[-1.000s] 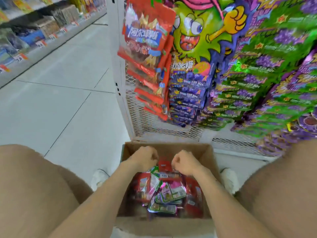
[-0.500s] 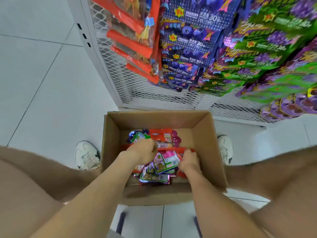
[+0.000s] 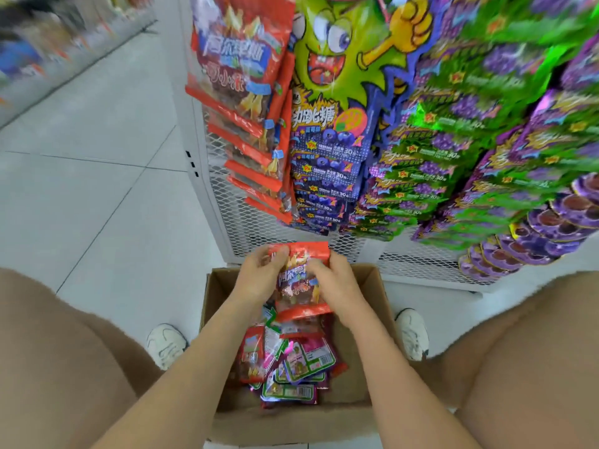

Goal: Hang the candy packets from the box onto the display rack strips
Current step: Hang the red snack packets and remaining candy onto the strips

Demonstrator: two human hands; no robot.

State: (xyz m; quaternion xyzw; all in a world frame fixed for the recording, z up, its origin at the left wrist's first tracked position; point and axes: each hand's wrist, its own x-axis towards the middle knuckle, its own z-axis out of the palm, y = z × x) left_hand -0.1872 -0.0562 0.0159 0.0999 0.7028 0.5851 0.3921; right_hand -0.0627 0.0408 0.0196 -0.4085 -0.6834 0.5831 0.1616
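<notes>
A red candy packet is held upright above the far end of the cardboard box. My left hand grips its upper left corner and my right hand grips its right side. Several more packets, red, pink and green, lie loose in the box. The white mesh display rack stands just behind the box, with a strip of matching red packets at its left, then blue packets, then green and purple ones.
I squat over the box with my knees at both sides and my white shoes beside it. Grey tiled floor stretches to the left. A store shelf runs along the far left, blurred.
Both hands have lifted one red packet out of the box and raised it toward the rack. The camera has tilted up from the box.
</notes>
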